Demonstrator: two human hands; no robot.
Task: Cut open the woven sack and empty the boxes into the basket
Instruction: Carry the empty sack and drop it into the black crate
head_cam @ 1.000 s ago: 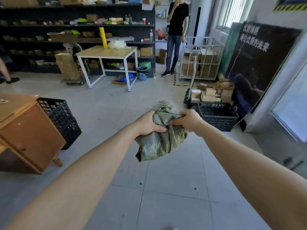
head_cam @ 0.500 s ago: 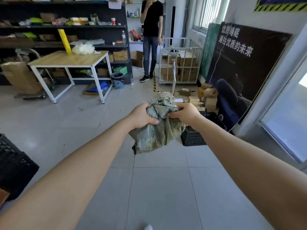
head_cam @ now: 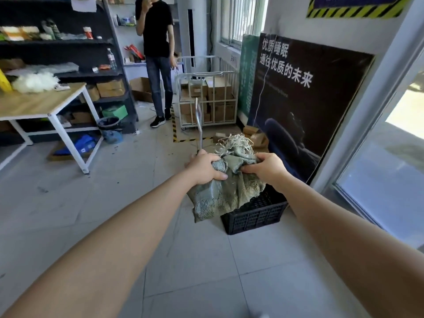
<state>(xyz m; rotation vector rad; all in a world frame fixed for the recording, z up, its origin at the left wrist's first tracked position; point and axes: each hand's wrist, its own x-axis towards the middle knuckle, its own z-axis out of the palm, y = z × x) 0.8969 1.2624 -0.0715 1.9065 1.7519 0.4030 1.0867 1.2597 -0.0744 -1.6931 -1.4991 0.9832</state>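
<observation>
Both the left hand [head_cam: 203, 167] and right hand [head_cam: 267, 167] clutch the limp woven sack [head_cam: 223, 190] above the basket [head_cam: 254, 213]; its frayed threads could snag on the basket's mesh, I judge.

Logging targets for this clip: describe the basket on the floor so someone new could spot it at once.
Start at the dark poster leaning on the wall. On the tiles at its foot sits a black plastic basket with perforated walls, partly hidden behind the green woven sack bunched in the left hand and right hand. Unlike the white wire cart behind it, it is low and black.
</observation>
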